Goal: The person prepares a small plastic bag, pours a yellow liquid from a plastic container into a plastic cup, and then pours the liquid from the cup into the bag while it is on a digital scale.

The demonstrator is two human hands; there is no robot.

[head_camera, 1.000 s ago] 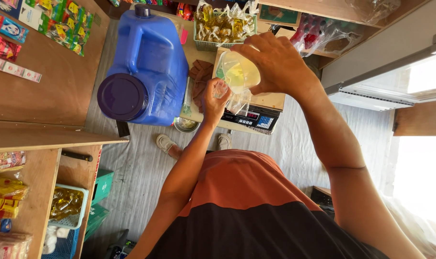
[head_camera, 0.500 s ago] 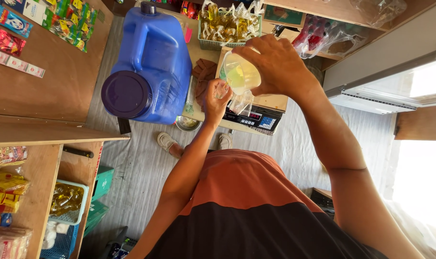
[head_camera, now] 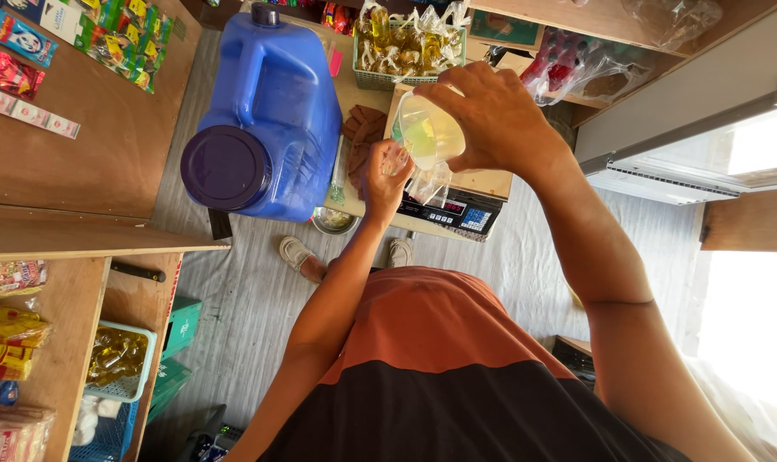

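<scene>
My right hand (head_camera: 491,115) grips a small clear plastic bag (head_camera: 424,137) filled with pale yellow liquid and holds it above a digital scale (head_camera: 450,210). My left hand (head_camera: 387,171) is closed on the bag's gathered neck just beside it. The loose plastic end (head_camera: 428,184) hangs between the two hands. Both hands hover over the wooden counter (head_camera: 491,181), to the right of a big blue jug (head_camera: 273,120) with a dark purple lid.
A green basket (head_camera: 367,79) of several filled bags stands behind the hands. A metal bowl (head_camera: 333,221) sits at the counter's near edge, above my sandalled feet (head_camera: 301,255). Wooden shelves (head_camera: 89,154) with packets fill the left, and a basket of yellow bags (head_camera: 121,359) sits low on the left.
Both hands keep their grip on the bag in about the same spot. The view has shifted slightly, so the jug sits a little lower and further right in frame.
</scene>
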